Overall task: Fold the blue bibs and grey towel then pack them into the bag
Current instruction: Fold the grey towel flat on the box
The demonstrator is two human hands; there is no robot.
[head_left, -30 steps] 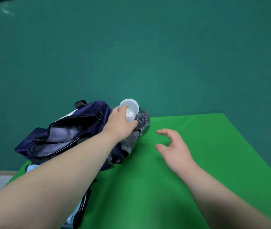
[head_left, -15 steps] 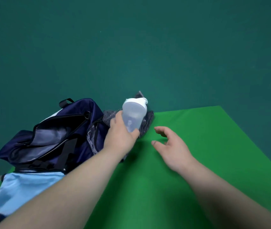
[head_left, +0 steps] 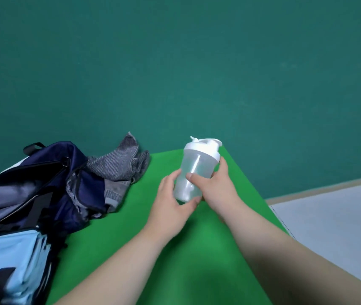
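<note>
Green counter (head_left: pixel 197 249) before a teal wall (head_left: pixel 175 73). The grey towel (head_left: pixel 120 166) lies crumpled against the open navy bag (head_left: pixel 43 183), at about ten o'clock from both grips and apart from them. The left grip (head_left: pixel 170 203) and right grip (head_left: pixel 217 190) curl round a translucent shaker bottle (head_left: pixel 197 170).

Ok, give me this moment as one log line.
left hand: holds shaker bottle bottom | right hand: grips its side | grey towel: crumpled against bag | bag: open

a dark teal wall (head_left: pixel 197 73) fills the far side; a bright green table (head_left: pixel 175 260) sits near, pale grey floor (head_left: pixel 333 227) at right.
</note>
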